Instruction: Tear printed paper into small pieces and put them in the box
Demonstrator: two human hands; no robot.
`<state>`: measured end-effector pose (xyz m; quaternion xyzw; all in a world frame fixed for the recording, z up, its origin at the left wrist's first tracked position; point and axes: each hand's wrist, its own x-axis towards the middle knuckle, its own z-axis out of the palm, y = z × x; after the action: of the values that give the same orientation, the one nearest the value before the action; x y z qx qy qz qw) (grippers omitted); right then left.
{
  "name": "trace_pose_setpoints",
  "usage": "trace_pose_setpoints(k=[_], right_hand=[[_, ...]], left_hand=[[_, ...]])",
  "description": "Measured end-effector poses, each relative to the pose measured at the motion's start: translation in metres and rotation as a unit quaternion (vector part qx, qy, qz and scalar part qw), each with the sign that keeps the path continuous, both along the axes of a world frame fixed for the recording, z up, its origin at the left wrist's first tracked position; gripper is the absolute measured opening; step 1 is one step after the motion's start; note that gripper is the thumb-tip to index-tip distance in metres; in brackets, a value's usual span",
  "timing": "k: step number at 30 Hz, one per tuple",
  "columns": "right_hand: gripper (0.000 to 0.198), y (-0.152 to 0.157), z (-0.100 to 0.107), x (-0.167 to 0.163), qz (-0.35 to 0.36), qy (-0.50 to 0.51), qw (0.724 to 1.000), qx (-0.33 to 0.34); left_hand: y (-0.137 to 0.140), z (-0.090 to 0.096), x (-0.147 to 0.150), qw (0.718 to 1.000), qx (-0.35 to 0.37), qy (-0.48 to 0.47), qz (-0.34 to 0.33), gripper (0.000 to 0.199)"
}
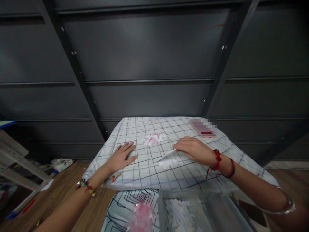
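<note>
My left hand point(123, 157) lies flat on the white checked cloth point(145, 174), fingers spread and holding nothing. In my right hand point(193, 147) a thin white card point(167, 155) is pinched, tilted with its far corner low over the cloth. Just beneath and in front of the card is a small heap of white scraps point(168, 163), which look like paper. Between and beyond my hands lies a second small heap of white and pink scraps point(154, 138).
A pink-cased phone point(202, 129) lies at the cloth's back right. Near me stand a clear plastic box point(162, 209) with white scraps point(180, 214) inside and a pink-filled clear packet point(142, 216). A dark panelled wall point(149, 58) rises behind the table; a pale metal frame point(26, 170) stands left.
</note>
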<state>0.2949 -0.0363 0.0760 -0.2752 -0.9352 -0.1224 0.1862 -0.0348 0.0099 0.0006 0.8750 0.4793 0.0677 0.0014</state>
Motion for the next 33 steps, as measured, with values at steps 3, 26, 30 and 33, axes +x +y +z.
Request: trace_pose_setpoints(k=[3, 26, 30, 33], right_hand=[[0.023, -0.008, 0.004, 0.006, 0.008, 0.003, 1.000, 0.003], [0.020, -0.058, 0.003, -0.015, -0.143, 0.014, 0.989, 0.035], [0.020, -0.071, 0.005, -0.017, -0.124, 0.008, 0.992, 0.034], [0.022, -0.081, 0.004, -0.016, -0.095, 0.009, 0.993, 0.076]], left_hand=[[0.000, 0.000, 0.001, 1.000, -0.001, 0.007, 0.002, 0.059], [-0.049, 0.009, 0.047, 0.979, -0.064, 0.012, -0.193, 0.060], [-0.049, 0.009, 0.047, 0.979, -0.059, 0.018, -0.196, 0.060], [-0.050, 0.009, 0.048, 0.979, -0.060, 0.023, -0.193, 0.061]])
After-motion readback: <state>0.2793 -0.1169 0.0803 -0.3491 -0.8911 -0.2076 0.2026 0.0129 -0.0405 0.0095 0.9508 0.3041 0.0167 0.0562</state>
